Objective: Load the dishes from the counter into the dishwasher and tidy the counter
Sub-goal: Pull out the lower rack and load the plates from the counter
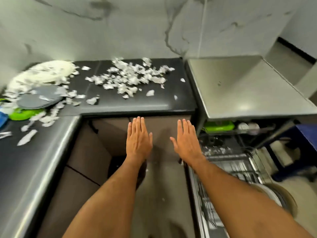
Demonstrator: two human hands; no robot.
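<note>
**2 empty hands, a littered counter, a half-filled dishwasher**

Both hands hover flat in front of the cabinet face below the counter edge, holding nothing: the left hand point(138, 137) at about 6 o'clock of the scrap pile, the right hand point(186, 140) just beside it toward 3 o'clock, fingers straight and close together on each.

By my reading the task is partly done. The dishwasher point(228, 162) stands open at 3 o'clock of the hands, its lower rack point(229, 169) pulled out. On the upper level a green dish point(219, 126) already sits, with pale cups point(247, 126) beside it, though blur makes them hard to name. A round, plate-like rim point(274, 194) shows at 4 o'clock in the lower rack; I cannot tell exactly what it is. A few white scraps lie on the rack's far end.

What is left lies on the black counter point(154, 103). At 10 o'clock of the hands a grey plate point(39, 100) rests on a green dish point(22, 114), with a white plate point(51, 71) behind it, all dotted with scraps. A blue thing shows at the left edge, cut off. White paper-like scraps point(130, 78) are strewn across the counter at 12 o'clock and along the left run at 9 o'clock.

So at least 3 dishes still need loading, and the tidying looks hardly begun.
</note>
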